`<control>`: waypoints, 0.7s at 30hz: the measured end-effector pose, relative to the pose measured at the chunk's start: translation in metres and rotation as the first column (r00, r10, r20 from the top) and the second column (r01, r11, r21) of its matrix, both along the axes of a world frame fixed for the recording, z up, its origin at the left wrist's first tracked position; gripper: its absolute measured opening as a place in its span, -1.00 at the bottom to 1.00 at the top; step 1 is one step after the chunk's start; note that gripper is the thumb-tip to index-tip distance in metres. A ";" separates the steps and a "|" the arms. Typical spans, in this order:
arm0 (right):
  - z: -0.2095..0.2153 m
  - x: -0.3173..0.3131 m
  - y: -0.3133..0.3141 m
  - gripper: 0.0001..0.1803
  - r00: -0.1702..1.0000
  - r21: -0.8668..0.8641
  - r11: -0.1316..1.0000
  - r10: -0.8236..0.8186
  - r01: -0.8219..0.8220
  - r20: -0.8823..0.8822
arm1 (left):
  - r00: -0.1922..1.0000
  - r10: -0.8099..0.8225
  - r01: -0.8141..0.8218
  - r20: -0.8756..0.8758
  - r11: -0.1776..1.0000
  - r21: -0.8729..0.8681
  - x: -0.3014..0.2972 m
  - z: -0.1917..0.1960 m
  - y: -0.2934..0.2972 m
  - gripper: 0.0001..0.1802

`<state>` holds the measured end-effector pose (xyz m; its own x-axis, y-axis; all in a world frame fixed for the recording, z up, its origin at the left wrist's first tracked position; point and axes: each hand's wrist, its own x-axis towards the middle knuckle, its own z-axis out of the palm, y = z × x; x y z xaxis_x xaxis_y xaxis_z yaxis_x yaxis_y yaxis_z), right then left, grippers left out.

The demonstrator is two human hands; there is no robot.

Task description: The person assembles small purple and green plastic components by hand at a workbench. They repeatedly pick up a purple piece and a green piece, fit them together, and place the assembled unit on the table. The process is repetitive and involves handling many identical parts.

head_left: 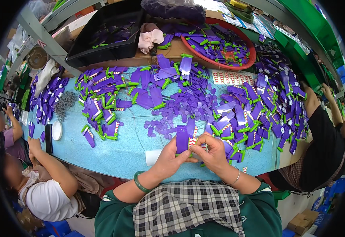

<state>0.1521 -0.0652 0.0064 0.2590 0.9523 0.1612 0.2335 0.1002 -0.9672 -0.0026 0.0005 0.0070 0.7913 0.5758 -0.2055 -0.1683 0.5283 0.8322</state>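
Close in front of me, my left hand point(167, 161) grips a flat purple plastic part point(182, 139), its thumb pressed along the part's lower end. My right hand point(213, 153) is closed in a pinch at a red-and-white striped sticker point(192, 142) beside the part; whether the sticker is fully stuck down cannot be made out. By my left wrist lies a white cylindrical thing point(153, 157). Just beyond my hands spreads a heap of small purple pieces point(188, 104). Purple parts with green ends point(255, 114) are piled to the right, many bearing striped stickers.
More purple-and-green parts point(101, 98) lie left on the blue tabletop point(137, 148). Behind stand a black tray point(101, 53) and a red basin point(252, 59) of parts. A sticker sheet point(232, 78) lies before the basin. Co-workers sit left point(50, 189) and right point(318, 142).
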 end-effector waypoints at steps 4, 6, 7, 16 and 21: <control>0.009 0.001 0.000 -0.85 0.961 0.195 0.980 -0.097 0.046 0.260 | 0.999 -0.038 0.037 0.032 0.998 0.044 -0.002 -0.004 -0.002 -0.66; 0.011 0.000 0.001 -0.84 0.945 0.268 0.962 -0.141 0.059 0.295 | 0.998 -0.049 0.048 0.040 0.999 0.026 -0.001 -0.002 -0.004 -0.67; 0.011 -0.001 0.001 -0.83 0.936 0.304 0.951 -0.164 0.066 0.311 | 0.998 -0.049 0.047 0.045 0.998 0.040 -0.001 -0.002 -0.004 -0.67; 0.007 0.002 0.008 -0.57 0.980 0.088 0.996 0.009 -0.028 0.201 | 0.990 -0.023 0.015 0.137 0.998 0.060 -0.003 -0.015 -0.006 -0.69; 0.010 0.003 0.014 -0.60 0.948 -0.100 0.945 0.316 -0.312 0.034 | 0.957 -0.181 0.276 0.228 0.811 -0.515 0.005 -0.006 -0.007 -0.52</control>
<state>0.1554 -0.0512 0.0164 -0.0614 0.9954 0.0739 0.2516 0.0871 -0.9639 0.0020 -0.0063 0.0006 0.9350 0.2100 -0.2859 -0.0918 0.9217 0.3769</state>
